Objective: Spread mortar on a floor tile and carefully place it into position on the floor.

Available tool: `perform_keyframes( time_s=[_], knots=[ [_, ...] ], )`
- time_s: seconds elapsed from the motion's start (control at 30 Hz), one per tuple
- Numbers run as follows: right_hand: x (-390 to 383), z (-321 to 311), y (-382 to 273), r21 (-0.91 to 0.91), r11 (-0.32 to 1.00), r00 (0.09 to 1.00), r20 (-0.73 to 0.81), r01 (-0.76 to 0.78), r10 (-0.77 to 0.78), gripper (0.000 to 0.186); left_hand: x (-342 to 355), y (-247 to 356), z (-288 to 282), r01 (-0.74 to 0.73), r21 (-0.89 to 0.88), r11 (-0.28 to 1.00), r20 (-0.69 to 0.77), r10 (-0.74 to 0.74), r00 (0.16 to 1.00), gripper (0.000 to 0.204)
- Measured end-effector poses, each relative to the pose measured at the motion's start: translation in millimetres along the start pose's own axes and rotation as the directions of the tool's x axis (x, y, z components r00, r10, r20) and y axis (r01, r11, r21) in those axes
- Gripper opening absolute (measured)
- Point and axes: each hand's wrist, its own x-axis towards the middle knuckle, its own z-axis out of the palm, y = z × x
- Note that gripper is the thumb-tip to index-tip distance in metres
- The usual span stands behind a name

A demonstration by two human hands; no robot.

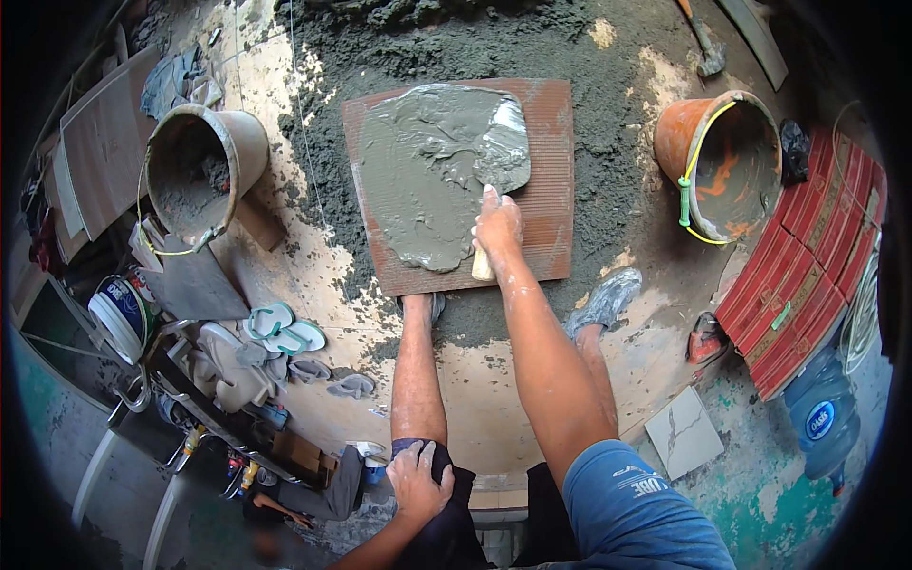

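Observation:
My right hand [500, 228] is closed round the pale handle of a trowel [504, 155], thumb along the top. The trowel's blade, partly smeared with grey mortar, lies on the wet mortar [408, 190] that covers most of a brown ribbed tile [549, 228]. Mortar hides the tile's left and middle; a bare strip shows along its right side. My left hand [419, 483] rests on my left knee, fingers spread and dusty, holding nothing.
Loose grey mortar mix [608, 142] surrounds the tile. Buckets stand at left [249, 152] and right [670, 142]. A hammer [709, 57] lies far right. Red boxes [807, 275], a white tile [684, 432] and a water jug [825, 389] are right; sandals [285, 328] lie left.

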Motion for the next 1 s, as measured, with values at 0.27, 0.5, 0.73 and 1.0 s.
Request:
perform_keyframes(
  time_s=[0.27, 0.5, 0.73, 1.0],
  knots=[
    [-16.9, -59.6, 18.1, 0.293, 0.924, 0.965, 0.163, -0.244, 0.203, 0.046, -1.3, -2.9, -0.9, 0.007, 0.013, 1.0, 0.007, -0.007, 1.0, 0.059],
    [-57.5, -83.3, 88.4, 0.367, 0.873, 0.942, 0.219, -0.32, 0.253, 0.044, -0.5, 0.2, -1.0, 0.038, 0.014, 0.999, 0.031, -0.039, 0.999, 0.056],
    [-104.6, -97.8, 131.8, 0.29, 0.897, 0.942, 0.098, -0.334, 0.32, 0.041, -0.1, -1.3, 2.7, 0.041, 0.029, 0.999, 0.035, -0.042, 0.999, 0.057],
    [30.2, -147.3, -40.4, -0.213, 0.975, 0.879, 0.473, 0.057, 0.051, 0.044, 0.3, -3.9, 3.0, 0.03, 0.02, 0.999, 0.018, -0.03, 0.999, 0.055]
  ],
)
